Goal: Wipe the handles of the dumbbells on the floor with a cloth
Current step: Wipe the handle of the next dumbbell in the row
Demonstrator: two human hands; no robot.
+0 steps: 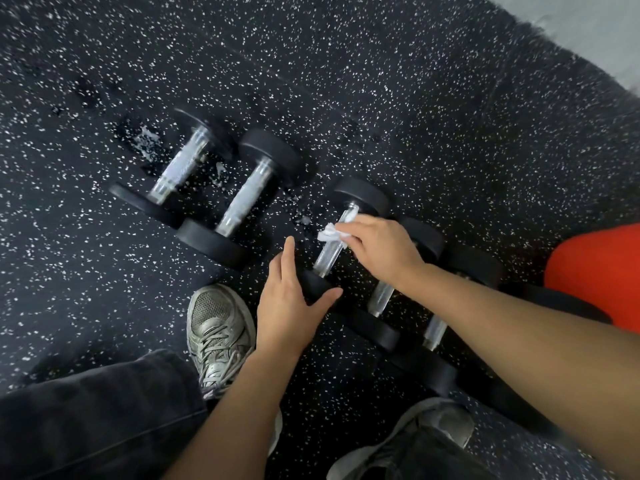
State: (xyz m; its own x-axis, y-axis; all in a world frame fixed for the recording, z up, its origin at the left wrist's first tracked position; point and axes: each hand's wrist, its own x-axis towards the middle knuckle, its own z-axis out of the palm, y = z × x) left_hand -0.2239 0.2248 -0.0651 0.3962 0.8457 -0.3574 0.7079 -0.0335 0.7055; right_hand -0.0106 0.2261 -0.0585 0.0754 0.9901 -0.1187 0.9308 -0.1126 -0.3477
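The dumbbell (341,237) I am cleaning now lies on the speckled rubber floor (415,98), third in a row of five, with its knurled metal handle (329,254) running from the far head down toward me. My right hand (377,252) is on the upper half of this handle, and its grip is closed on a small white cloth (330,233), which I pinch around the bar with the fingers curled; the wrist is bent a little down and the forearm comes in from the lower right, crossing above the two dumbbells nearer to my right side. My left hand (292,303) rests on the near black head of the same dumbbell, thumb on one side and fingers stretched along the other; its grip is open and only presses, it does not close on anything. To do this step well, I think I should keep that head steady so the dumbbell does not roll, and slide the cloth along the whole bar to the near end, turning it around the handle so the underside is wiped too. The two dumbbells at the left (207,178) lie well apart from my hands, with wet spots on the floor beside them. My grey sneaker (216,334) stands just beside the left hand.
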